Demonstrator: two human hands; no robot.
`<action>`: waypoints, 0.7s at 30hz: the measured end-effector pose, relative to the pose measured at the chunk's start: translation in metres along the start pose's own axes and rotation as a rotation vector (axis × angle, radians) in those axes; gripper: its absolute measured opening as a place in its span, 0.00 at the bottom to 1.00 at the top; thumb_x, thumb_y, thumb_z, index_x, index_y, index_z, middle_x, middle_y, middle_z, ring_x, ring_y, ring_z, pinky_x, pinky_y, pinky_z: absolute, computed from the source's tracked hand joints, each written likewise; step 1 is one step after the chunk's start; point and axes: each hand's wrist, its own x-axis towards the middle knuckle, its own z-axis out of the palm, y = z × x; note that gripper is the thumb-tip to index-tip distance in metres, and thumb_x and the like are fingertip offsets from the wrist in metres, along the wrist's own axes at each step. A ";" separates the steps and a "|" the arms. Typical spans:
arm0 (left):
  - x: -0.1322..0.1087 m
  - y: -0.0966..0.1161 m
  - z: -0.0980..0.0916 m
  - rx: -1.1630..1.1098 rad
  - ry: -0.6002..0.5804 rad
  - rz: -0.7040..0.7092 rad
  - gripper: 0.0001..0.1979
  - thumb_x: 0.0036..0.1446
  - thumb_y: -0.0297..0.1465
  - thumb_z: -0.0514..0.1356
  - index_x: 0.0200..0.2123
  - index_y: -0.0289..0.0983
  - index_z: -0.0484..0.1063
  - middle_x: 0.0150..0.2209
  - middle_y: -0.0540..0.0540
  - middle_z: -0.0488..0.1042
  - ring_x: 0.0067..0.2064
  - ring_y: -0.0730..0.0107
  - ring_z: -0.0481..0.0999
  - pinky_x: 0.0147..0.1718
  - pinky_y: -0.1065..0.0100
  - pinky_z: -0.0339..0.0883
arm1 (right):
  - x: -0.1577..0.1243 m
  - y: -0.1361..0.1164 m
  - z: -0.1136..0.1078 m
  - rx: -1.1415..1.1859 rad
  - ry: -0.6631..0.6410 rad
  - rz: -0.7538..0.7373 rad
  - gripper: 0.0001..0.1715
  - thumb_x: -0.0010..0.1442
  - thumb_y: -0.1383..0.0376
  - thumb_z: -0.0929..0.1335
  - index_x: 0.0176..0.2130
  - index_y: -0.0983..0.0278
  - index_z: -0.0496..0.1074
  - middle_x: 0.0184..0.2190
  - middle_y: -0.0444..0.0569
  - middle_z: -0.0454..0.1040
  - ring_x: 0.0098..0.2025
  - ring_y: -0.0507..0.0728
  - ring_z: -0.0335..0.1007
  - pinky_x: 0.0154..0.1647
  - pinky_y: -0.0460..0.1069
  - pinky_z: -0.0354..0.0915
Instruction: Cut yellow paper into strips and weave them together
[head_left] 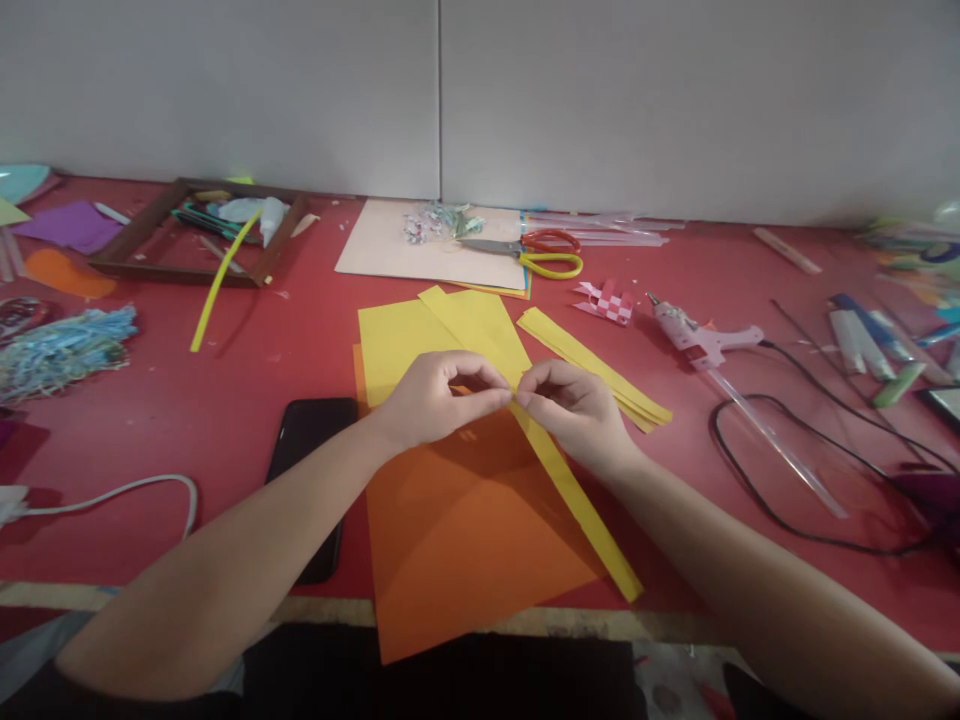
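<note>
A long yellow paper strip runs slantwise from the far side of the paper toward the table's front edge. My left hand and my right hand meet at its middle, thumb and index finger of each pinched together on it, tips almost touching. Beneath them lies a yellow paper sheet, partly over an orange paper sheet whose near corner overhangs the table edge. Just beyond my right hand rests a small stack of yellow paper strips. My left forearm crosses over a black phone.
Scissors lie on pale sheets at the back. To the right are a pink-and-white woven paper piece and a pink glue gun with a looping black cord. A wooden tray and a white cable are left.
</note>
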 end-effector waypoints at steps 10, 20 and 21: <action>0.012 -0.002 -0.010 -0.520 0.482 -0.131 0.11 0.49 0.37 0.66 0.30 0.38 0.68 0.30 0.53 0.70 0.27 0.77 0.75 0.29 0.73 0.74 | 0.002 0.004 0.001 0.024 0.064 0.040 0.05 0.48 0.65 0.70 0.25 0.61 0.69 0.21 0.41 0.67 0.22 0.49 0.57 0.22 0.47 0.55; 0.014 -0.003 -0.012 -0.634 0.577 -0.106 0.20 0.50 0.40 0.67 0.43 0.42 0.64 0.43 0.50 0.70 0.34 0.75 0.75 0.29 0.71 0.76 | 0.002 0.003 0.002 0.010 0.058 0.089 0.05 0.47 0.65 0.69 0.24 0.62 0.69 0.20 0.41 0.66 0.21 0.49 0.56 0.20 0.47 0.53; 0.013 -0.002 -0.011 -0.633 0.541 -0.123 0.23 0.50 0.41 0.68 0.46 0.42 0.63 0.44 0.49 0.72 0.35 0.73 0.76 0.30 0.70 0.76 | 0.002 0.003 0.002 0.007 0.064 0.090 0.05 0.48 0.64 0.69 0.24 0.62 0.69 0.20 0.41 0.66 0.21 0.49 0.56 0.20 0.47 0.53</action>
